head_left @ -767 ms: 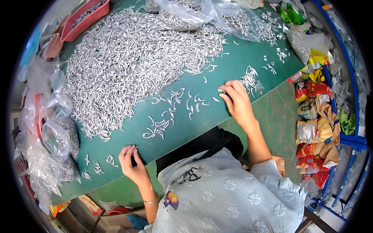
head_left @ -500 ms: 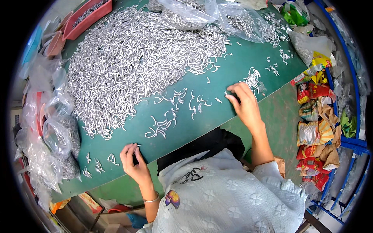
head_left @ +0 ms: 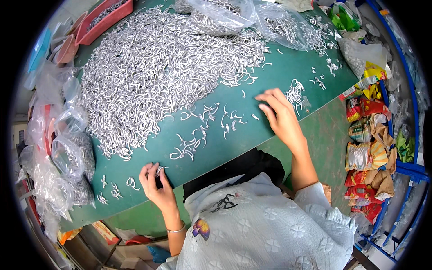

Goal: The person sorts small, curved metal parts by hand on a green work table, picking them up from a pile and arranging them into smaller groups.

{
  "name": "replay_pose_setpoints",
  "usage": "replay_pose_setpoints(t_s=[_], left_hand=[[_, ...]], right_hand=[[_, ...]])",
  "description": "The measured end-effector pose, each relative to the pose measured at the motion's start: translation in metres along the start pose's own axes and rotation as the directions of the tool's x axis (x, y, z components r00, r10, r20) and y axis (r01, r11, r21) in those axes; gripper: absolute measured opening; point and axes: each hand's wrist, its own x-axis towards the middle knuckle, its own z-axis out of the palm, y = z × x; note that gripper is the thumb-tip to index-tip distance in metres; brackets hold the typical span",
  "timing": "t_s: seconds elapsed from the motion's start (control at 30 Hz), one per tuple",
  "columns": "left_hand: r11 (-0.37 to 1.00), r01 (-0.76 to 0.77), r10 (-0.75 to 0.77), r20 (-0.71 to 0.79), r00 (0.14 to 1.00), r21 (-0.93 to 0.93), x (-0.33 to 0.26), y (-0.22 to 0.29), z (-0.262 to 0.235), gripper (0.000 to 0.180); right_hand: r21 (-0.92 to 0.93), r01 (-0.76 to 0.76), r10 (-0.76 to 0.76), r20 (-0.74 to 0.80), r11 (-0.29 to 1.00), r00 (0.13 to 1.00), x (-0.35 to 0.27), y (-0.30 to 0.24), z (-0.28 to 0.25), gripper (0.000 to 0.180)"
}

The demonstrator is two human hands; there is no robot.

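Note:
A large heap of small curved silver pieces (head_left: pixel 148 76) covers much of the green table (head_left: pixel 216 157). Near the front edge, my left hand (head_left: pixel 158 191) is bent, thumb and fingertips closed about one curved silver piece (head_left: pixel 163 168). Farther right, my right hand (head_left: pixel 283 118) hovers over the tabletop with its fingers apart and nothing visible in them. Left of its thumb lies a single small piece (head_left: pixel 255 117), and beyond its wrist is a little pile of curved pieces (head_left: pixel 295 92). Between my hands, loose pieces (head_left: pixel 186 146) are scattered in small groups.
Clear plastic bags of silver parts (head_left: pixel 279 29) lie along the far side. A pink tray (head_left: pixel 101 24) stands at the far left. Filled clear bags (head_left: pixel 74 157) crowd the left edge. Colourful packages (head_left: pixel 362 148) hang by a blue rack (head_left: pixel 411 171) on the right.
My right hand's fingers have stretched out to the left, and the small light bit at their tips no longer shows. My left hand has shifted slightly, showing more of the curved piece.

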Motion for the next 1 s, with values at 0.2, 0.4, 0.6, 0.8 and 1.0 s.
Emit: replay_pose_setpoints(t_s=[0.2, 0.4, 0.6, 0.8, 1.0], left_hand=[[0.988, -0.103, 0.107, -0.027, 0.994, 0.114, 0.006, 0.015, 0.001, 0.022], [0.988, -0.072, 0.063, 0.071, 0.995, 0.139, 0.003, 0.024, 0.003, 0.033], [0.972, -0.079, 0.037, 0.187, 0.982, 0.223, -0.006, 0.017, -0.006, 0.036], [0.994, -0.03, 0.021, 0.091, 0.996, 0.11, -0.008, 0.006, -0.002, 0.021], [0.996, -0.034, 0.032, 0.025, 0.999, 0.087, -0.01, 0.001, -0.006, 0.02]], right_hand=[[-0.171, 0.213, -0.201, 0.083, 0.962, 0.976, 0.024, 0.015, 0.015, 0.015], [-0.076, 0.084, -0.079, 0.06, 0.994, 0.995, -0.003, 0.014, -0.014, 0.018], [-0.009, -0.011, 0.012, 0.117, 1.0, 0.993, -0.02, 0.018, -0.012, 0.025], [0.019, -0.083, 0.081, 0.075, 0.996, 0.994, -0.022, 0.005, -0.01, 0.024], [-0.027, -0.014, 0.018, 0.117, 1.0, 0.993, -0.025, 0.002, -0.003, 0.027]])
